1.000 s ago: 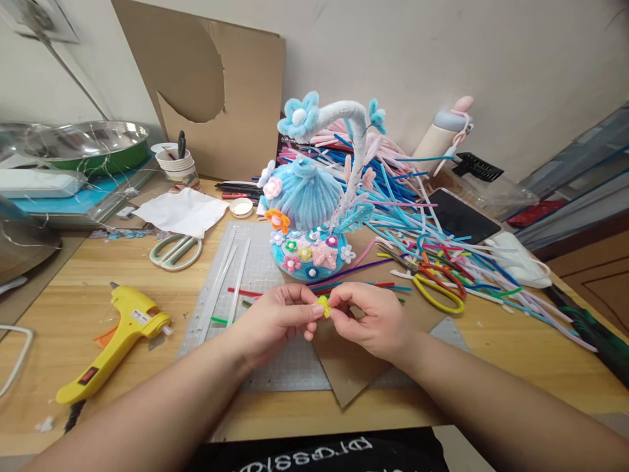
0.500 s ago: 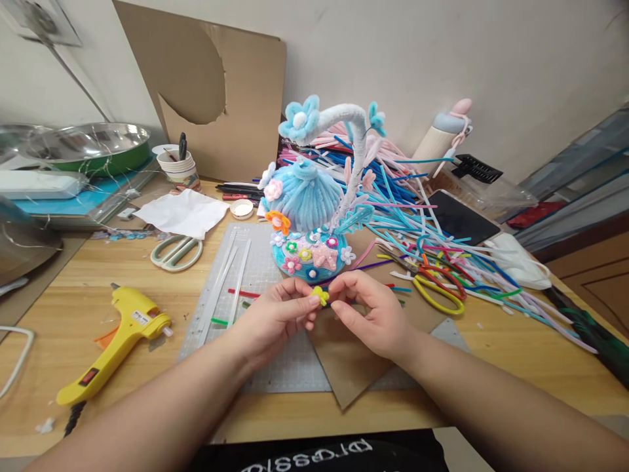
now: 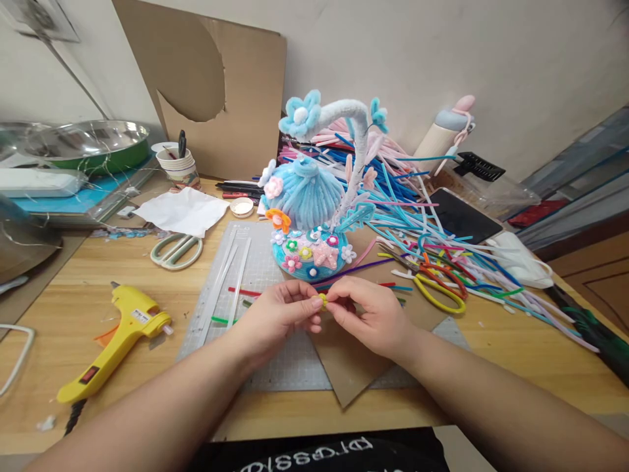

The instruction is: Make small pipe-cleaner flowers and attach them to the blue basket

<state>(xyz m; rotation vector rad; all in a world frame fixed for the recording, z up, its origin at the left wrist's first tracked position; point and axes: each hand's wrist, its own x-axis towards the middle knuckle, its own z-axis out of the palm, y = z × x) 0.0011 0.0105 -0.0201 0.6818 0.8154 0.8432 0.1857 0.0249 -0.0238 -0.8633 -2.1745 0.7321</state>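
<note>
Working inward from the near edge of the tabletop (image 3: 275, 413), the cardboard piece (image 3: 346, 377) and cutting mat (image 3: 295, 370) come first, both in front of and below the fingers. The left hand (image 3: 287, 314) closes its thumb and index finger on the yellow chenille piece (image 3: 323, 299); the right hand (image 3: 371, 318) meets it from the opposite side, fingertips drawn together in a narrow pinch. The piece lies between the two sets of fingertips, its outline mostly covered.

Handling, as judged: very light, soft-piled, low slip. A thin wire core probably lets it bend easily and hold its form; heavy pressure may crush the pile or distort the shape. Grip at the outer rim, thumb opposed to index finger.

Just beyond the hands stands the blue chenille model (image 3: 308, 193); farther toward the tabletop's far edge, loose chenille stems (image 3: 407, 219) spread to the right.
</note>
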